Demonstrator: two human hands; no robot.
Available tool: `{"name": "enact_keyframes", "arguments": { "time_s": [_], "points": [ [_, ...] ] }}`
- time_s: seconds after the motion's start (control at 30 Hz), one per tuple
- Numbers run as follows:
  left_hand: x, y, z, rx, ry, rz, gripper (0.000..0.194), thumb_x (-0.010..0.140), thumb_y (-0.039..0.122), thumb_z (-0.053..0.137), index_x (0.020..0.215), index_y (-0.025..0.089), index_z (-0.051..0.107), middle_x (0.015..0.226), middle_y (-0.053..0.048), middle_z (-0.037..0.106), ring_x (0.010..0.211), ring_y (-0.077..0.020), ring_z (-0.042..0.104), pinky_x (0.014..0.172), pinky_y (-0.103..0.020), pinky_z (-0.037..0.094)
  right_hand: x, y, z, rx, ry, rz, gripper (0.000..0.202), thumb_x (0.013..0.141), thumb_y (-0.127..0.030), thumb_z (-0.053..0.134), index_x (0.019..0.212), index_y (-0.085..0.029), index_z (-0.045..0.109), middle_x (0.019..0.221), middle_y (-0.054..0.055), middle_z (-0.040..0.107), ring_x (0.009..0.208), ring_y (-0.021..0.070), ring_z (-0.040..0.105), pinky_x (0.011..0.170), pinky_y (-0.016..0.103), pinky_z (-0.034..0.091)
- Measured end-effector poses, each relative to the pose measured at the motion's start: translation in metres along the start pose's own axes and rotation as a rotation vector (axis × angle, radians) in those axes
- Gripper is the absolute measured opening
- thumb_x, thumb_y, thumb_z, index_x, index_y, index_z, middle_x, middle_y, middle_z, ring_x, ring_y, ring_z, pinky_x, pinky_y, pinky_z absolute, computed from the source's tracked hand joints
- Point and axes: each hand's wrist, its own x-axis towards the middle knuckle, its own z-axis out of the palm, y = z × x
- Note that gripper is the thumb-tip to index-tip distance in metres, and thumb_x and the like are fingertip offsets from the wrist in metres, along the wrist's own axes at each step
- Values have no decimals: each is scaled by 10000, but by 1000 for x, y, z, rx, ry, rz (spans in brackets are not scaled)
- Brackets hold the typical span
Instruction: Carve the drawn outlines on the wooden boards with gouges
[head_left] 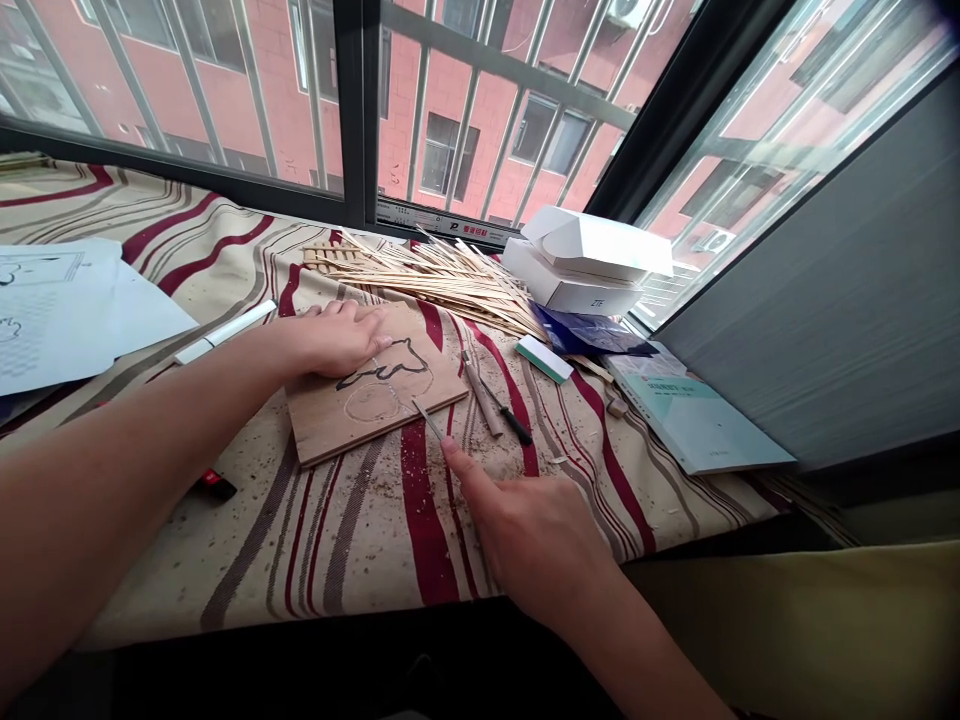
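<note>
A square wooden board lies on the striped cloth, with a dark outline and fainter curved lines drawn on it. My left hand lies flat over its far left part, fingers stretched out and pressing down. In my right hand is a carving chisel; its thin metal blade points forward and left, with the tip at the drawing near the board's right front edge. The handle is hidden in my closed fingers. Just right of the board rest a wooden-handled tool and a black-handled tool.
Behind the board is a pile of thin wooden sticks. A white box, a white-and-green block and a book lie to the right. Paper sheets lie left. Wood crumbs cover the striped cloth.
</note>
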Motion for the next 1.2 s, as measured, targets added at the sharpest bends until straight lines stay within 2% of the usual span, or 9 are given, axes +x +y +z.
{"name": "enact_keyframes", "arguments": {
  "time_s": [0.17, 0.37, 0.6, 0.73, 0.83, 0.93, 1.07, 1.2],
  "points": [
    [-1, 1, -1, -8, 6, -1, 748, 1052, 588, 160, 1684, 197, 77, 1707, -253, 176, 1586, -441, 176, 1265, -586, 198, 1, 3, 1, 38, -36, 22, 691, 775, -80, 545, 1460, -146, 609, 501, -40, 645, 390, 167, 581, 461, 351, 179],
    [-1, 2, -1, 5, -1, -18, 748, 1052, 586, 150, 1684, 192, 78, 1716, -253, 143, 1590, -441, 162, 1272, -580, 184, 1, 2, 1, -1, -27, 31, 688, 757, -79, 552, 1436, -157, 635, 486, -30, 640, 390, 175, 582, 468, 358, 156],
    [-1, 2, 0, 4, 2, 4, 745, 1054, 573, 153, 1683, 178, 87, 1715, -262, 145, 1598, -430, 144, 1267, -600, 187, 0, 6, 2, 6, 13, 55, 583, 853, -128, 546, 1420, -211, 653, 486, -44, 637, 392, 172, 591, 474, 353, 201],
    [0, 3, 0, -3, -23, -12, 752, 1042, 601, 143, 1686, 221, 57, 1733, -221, 124, 1610, -411, 118, 1273, -598, 179, -7, 15, 6, -29, 58, 84, 535, 889, -120, 503, 1399, -144, 663, 450, -43, 591, 362, 172, 544, 476, 354, 223],
    [1, 2, 0, 9, -23, -11, 748, 1046, 588, 138, 1686, 209, 54, 1731, -224, 126, 1612, -402, 115, 1275, -591, 176, -8, 17, 9, 42, 131, 39, 530, 905, -105, 481, 1408, -112, 649, 500, -45, 609, 400, 159, 550, 476, 345, 260],
    [2, 1, 1, 8, -5, -2, 742, 1051, 576, 132, 1685, 198, 58, 1723, -237, 143, 1599, -428, 144, 1266, -611, 174, -4, 12, 9, 101, 174, -18, 563, 872, -73, 478, 1409, -90, 646, 522, -47, 611, 404, 151, 540, 460, 342, 269],
    [1, 0, 1, -8, 3, -13, 752, 1043, 606, 134, 1684, 223, 51, 1711, -246, 159, 1575, -471, 183, 1258, -616, 189, -3, 6, 8, 72, 114, -10, 619, 805, -47, 511, 1403, -104, 658, 510, -47, 610, 393, 156, 543, 445, 355, 231],
    [0, 2, -1, 15, -9, -6, 742, 1055, 573, 134, 1684, 186, 72, 1713, -251, 153, 1597, -421, 154, 1284, -573, 145, -1, 5, 7, 62, 95, 5, 608, 810, -64, 528, 1400, -116, 663, 502, -47, 618, 384, 161, 555, 445, 358, 216]
  ]
}}
